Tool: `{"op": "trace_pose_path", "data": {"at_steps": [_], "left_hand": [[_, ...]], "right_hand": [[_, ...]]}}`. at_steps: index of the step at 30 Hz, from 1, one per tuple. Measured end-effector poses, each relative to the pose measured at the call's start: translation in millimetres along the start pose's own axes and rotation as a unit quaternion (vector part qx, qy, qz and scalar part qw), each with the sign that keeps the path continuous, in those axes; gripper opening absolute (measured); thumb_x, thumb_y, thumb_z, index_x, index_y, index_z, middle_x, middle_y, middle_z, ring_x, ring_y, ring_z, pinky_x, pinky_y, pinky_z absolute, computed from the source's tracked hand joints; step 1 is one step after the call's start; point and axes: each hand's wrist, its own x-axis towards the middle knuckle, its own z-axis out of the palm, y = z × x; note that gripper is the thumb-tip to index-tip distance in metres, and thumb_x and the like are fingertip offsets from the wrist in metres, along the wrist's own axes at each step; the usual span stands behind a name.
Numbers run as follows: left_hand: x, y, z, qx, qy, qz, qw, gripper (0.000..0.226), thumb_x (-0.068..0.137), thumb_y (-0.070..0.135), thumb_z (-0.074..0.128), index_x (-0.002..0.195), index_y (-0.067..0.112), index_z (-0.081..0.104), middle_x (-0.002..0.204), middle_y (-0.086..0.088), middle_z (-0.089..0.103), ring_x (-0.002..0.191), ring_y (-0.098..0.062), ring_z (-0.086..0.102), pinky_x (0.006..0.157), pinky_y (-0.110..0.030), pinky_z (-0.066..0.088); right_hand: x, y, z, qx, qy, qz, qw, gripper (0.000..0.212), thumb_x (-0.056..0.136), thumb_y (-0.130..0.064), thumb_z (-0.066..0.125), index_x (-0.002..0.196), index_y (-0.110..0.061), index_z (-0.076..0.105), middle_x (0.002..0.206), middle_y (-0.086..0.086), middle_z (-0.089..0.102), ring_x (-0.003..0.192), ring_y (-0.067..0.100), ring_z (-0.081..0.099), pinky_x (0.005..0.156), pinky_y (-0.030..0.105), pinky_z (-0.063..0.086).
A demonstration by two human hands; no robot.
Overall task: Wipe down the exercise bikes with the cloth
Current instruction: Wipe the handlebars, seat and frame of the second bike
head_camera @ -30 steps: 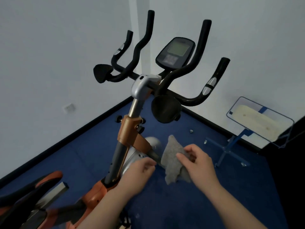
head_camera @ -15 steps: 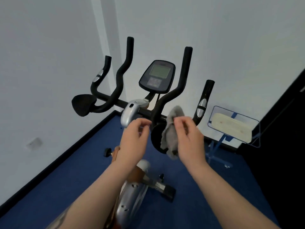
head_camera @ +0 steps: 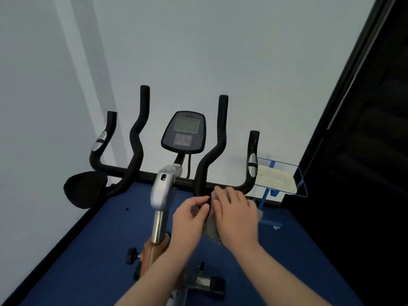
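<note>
Grey cloth (head_camera: 212, 226): bunched between both hands, right up against the bike's black handlebar (head_camera: 199, 184)
Right hand (head_camera: 237, 214): fingers curled over the cloth, palm pressing it down
Left hand (head_camera: 188, 216): thumb and fingertips pinching the cloth's near edge
Console (head_camera: 183, 131): above the grip

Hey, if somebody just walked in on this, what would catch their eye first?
Probably the exercise bike's black handlebars, curling up at centre around a console. Just below, both hands meet at the crossbar: the right hand presses a grey cloth there, the left hand pinching its edge.
</note>
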Motion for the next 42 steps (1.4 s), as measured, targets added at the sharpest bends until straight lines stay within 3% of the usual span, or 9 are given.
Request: {"op": "trace_pose_path", "data": {"at_steps": [4,9,15,20,25,29,33,37,42], "left_hand": [[2.2,-1.0,-5.6,0.015,-0.011,-0.014,1.0,0.024,0.092,0.007,0.066,0.112,0.018,0.072,0.098,0.0,0.071,0.089,-0.015,0.069,0.083,-0.035,0.058],[3.2,2.4,-4.0,0.037,0.007,-0.021,0.999,0.022,0.092,0.01,0.067,0.108,0.024,0.072,0.092,-0.001,0.072,0.082,-0.019,0.069,0.078,-0.035,0.059],[1.8,0.3,-2.2,0.044,0.022,-0.019,0.999,0.022,0.092,0.011,0.067,0.106,0.028,0.071,0.087,0.006,0.07,0.073,-0.008,0.065,0.064,-0.016,0.051],[6.8,4.5,-2.0,0.051,0.018,-0.02,0.998,0.021,0.091,0.011,0.066,0.103,0.026,0.073,0.086,0.003,0.07,0.072,-0.015,0.066,0.068,-0.028,0.057],[13.2,5.4,7.6,0.071,0.014,0.003,0.997,0.016,0.096,0.014,0.057,0.086,0.026,0.062,0.08,0.005,0.064,0.066,-0.003,0.055,0.059,-0.015,0.043],[16.5,7.1,28.1,0.099,0.037,-0.015,0.994,0.019,0.104,0.023,0.043,0.089,0.027,0.054,0.078,0.006,0.062,0.071,-0.009,0.058,0.059,-0.025,0.041],[8.9,4.2,36.3,0.101,0.079,-0.004,0.992,0.022,0.104,0.028,0.041,0.087,0.034,0.053,0.073,0.011,0.062,0.068,0.001,0.058,0.052,-0.015,0.038],[7.8,3.2,30.9,0.084,0.057,0.005,0.995,0.021,0.104,0.029,0.043,0.088,0.034,0.055,0.073,0.012,0.063,0.071,0.003,0.058,0.055,-0.013,0.043],[6.5,1.0,26.5,0.086,0.04,0.016,0.995,0.021,0.104,0.027,0.045,0.085,0.035,0.053,0.075,0.003,0.063,0.07,-0.009,0.057,0.056,-0.024,0.041]], "right_hand": [[-16.8,1.9,4.7,-0.047,0.004,0.054,0.997,0.047,0.095,-0.038,0.05,0.139,-0.022,0.051,0.127,0.006,0.058,0.109,0.026,0.057,0.075,0.04,0.052],[24.9,10.6,-2.9,0.034,-0.085,0.084,0.992,0.027,0.105,-0.033,0.024,0.122,-0.024,0.044,0.115,0.0,0.057,0.102,0.021,0.054,0.073,0.035,0.043],[-5.8,9.3,7.4,0.027,0.003,0.125,0.992,0.029,0.1,-0.033,0.035,0.122,-0.024,0.052,0.112,-0.004,0.059,0.102,0.019,0.052,0.081,0.033,0.043],[35.7,28.8,-7.8,0.138,-0.139,0.093,0.976,0.029,0.105,-0.036,0.024,0.103,-0.021,0.049,0.098,0.003,0.064,0.093,0.025,0.058,0.074,0.039,0.046],[-10.5,3.7,14.5,0.158,0.074,0.182,0.968,0.035,0.102,-0.037,0.033,0.13,-0.035,0.053,0.143,-0.004,0.041,0.133,0.016,0.03,0.11,0.038,0.032],[-8.2,-14.7,13.7,0.151,0.049,0.26,0.953,0.055,0.096,-0.06,0.022,0.13,-0.033,0.056,0.141,-0.003,0.047,0.131,0.02,0.036,0.105,0.041,0.035],[11.4,4.2,7.7,0.027,0.011,0.137,0.99,0.042,0.096,-0.059,0.035,0.114,-0.027,0.056,0.108,-0.003,0.059,0.101,0.019,0.055,0.079,0.035,0.044],[33.6,30.3,-0.1,0.097,-0.079,0.049,0.991,0.029,0.1,-0.05,0.034,0.093,-0.025,0.046,0.095,-0.001,0.062,0.09,0.023,0.059,0.068,0.036,0.041],[52.6,43.5,-12.0,0.135,-0.201,0.001,0.97,0.03,0.102,-0.042,0.035,0.099,-0.019,0.055,0.101,0.009,0.065,0.095,0.03,0.059,0.075,0.039,0.046]]}}
